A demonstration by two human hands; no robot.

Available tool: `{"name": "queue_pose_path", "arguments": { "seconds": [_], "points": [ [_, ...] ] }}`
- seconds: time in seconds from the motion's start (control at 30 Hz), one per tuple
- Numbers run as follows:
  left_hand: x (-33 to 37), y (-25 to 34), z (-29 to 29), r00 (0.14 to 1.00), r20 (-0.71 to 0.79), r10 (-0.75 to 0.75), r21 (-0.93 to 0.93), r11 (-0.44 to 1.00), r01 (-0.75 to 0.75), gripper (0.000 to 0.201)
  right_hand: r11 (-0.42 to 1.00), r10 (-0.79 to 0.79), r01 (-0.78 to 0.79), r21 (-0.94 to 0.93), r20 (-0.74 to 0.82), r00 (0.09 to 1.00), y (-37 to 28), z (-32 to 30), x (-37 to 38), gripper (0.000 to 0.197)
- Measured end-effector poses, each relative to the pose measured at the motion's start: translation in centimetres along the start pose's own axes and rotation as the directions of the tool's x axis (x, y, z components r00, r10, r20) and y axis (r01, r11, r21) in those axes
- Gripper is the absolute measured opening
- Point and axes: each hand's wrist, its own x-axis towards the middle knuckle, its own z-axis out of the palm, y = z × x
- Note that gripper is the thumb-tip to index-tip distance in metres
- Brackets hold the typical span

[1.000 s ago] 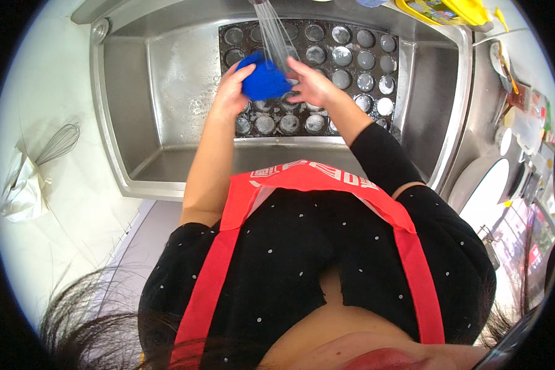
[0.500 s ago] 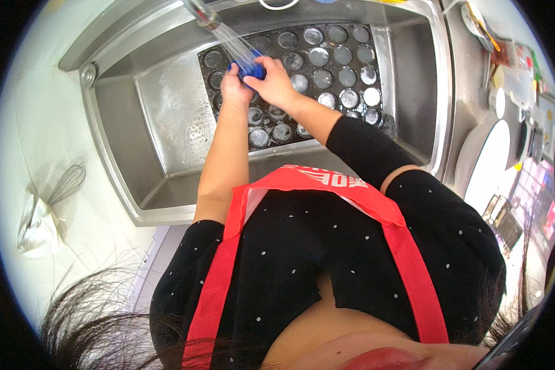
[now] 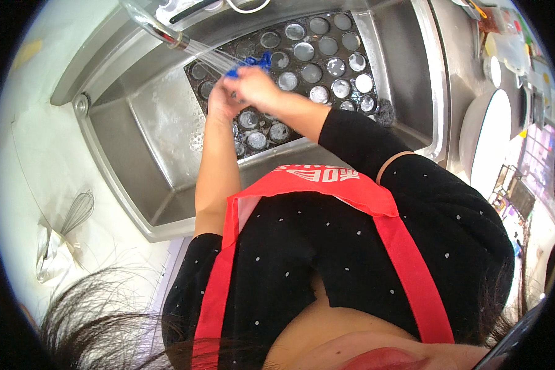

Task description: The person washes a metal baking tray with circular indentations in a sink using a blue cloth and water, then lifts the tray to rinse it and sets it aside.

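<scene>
While water runs from the metal tap (image 3: pixel 160 31) in a slanting spray (image 3: pixel 208 55), we have both hands close together in it, over the steel sink (image 3: pixel 157 126). Our right hand (image 3: pixel 256 87) is closed on a crumpled blue cloth (image 3: pixel 262 61), part of which sticks out past the knuckles on the far side, with another bit of blue showing at the fingertips where the spray lands. Our left hand (image 3: pixel 224 103) is just beside it, partly covered by the right, its fingers bent inward; we cannot tell whether it grips the cloth too, since the fingers are hidden and blurred. Beneath both hands, a dark tray (image 3: pixel 319 60) lies in the basin, bearing rows of round greyish forms, several of them shiny and wet. To the left of the sink, on the white bench (image 3: pixel 34 176), we see a wire whisk (image 3: pixel 80 211) beside a crumpled white wrapper (image 3: pixel 55 256). Well apart on the right stands a large white dish (image 3: pixel 485 145). We wear a red apron (image 3: pixel 327 188) over a black top (image 3: pixel 290 246) with small white dots.
</scene>
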Motion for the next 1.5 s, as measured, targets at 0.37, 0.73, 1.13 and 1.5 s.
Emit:
{"name": "queue_pose_path", "arguments": {
  "seconds": [0.37,0.73,1.13,1.5],
  "points": [
    [-3.0,-1.5,6.9,0.967,-0.105,0.230,-0.229,0.941,-0.249,0.027,0.952,0.075,0.016,0.304,-0.283,0.956,2.3,-3.2,1.1,0.028],
    [-6.8,-2.7,9.2,0.998,-0.058,0.001,-0.091,0.996,-0.006,0.072,0.839,0.185,-0.072,0.539,-0.158,0.970,3.3,-1.2,3.5,0.025],
    [-6.1,-10.2,16.1,0.914,0.118,0.388,0.509,0.767,-0.391,0.031,0.278,0.306,-0.432,0.858,0.347,0.887,4.5,-11.0,-10.7,0.072],
    [-4.5,-13.8,31.0,0.794,0.601,0.096,0.723,0.358,-0.591,0.017,0.827,0.225,-0.280,0.488,0.169,0.959,3.4,-25.9,-10.7,0.021]
  ]
}}
